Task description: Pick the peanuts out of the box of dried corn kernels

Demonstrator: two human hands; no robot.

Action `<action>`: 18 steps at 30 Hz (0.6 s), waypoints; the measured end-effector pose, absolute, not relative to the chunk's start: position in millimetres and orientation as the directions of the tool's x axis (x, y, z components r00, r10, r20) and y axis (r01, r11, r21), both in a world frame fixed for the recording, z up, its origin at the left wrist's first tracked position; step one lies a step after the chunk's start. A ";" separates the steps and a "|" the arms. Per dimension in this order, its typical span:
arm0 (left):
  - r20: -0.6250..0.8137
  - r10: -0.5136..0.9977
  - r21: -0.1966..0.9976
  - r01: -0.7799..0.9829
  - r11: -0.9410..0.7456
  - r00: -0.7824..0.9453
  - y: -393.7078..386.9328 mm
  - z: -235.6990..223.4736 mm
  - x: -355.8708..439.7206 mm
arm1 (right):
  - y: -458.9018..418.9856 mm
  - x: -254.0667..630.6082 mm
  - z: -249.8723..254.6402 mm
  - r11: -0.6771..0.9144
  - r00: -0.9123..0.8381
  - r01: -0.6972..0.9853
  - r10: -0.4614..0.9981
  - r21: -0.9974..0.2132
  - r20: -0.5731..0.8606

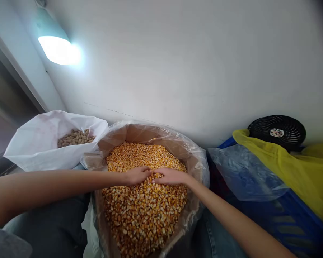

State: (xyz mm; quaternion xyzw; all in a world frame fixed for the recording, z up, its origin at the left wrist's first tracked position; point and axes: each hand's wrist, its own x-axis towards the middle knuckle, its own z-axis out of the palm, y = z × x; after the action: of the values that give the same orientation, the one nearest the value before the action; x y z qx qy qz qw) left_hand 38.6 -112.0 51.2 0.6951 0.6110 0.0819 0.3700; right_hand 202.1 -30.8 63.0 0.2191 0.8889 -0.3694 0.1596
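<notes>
A large bag lined with clear plastic (199,157) stands between my knees, filled with yellow and orange dried corn kernels (142,218). Over the middle of the corn, my left hand (138,175) reaches in from the left, its fingers drawn together. Whatever its fingertips hold is too small to make out. My right hand (171,176) comes from the right and is curled around some kernels, which show between its thumb and fingers. The fingertips of both hands meet or nearly meet just above the grain.
To the left, a white sack (29,143) holds brown nuts or beans (76,138). On the right are a blue plastic crate (293,215), yellow mesh cloth (293,172), clear plastic film (247,172) and a black fan (277,132). A lit lamp (55,48) hangs by the wall.
</notes>
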 end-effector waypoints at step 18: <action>-0.518 0.815 -0.192 0.894 -0.405 0.258 -177.9 24.7 64.5 | -148.1 166.1 6.7 0.720 -0.636 0.676 0.676 0.155 -0.372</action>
State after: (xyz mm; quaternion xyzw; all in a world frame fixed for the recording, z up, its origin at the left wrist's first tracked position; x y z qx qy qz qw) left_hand 64.5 -177.9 24.7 0.7901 0.5407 -0.2800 0.0701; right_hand 166.1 -148.1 6.7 0.3739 0.9043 0.0005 0.2061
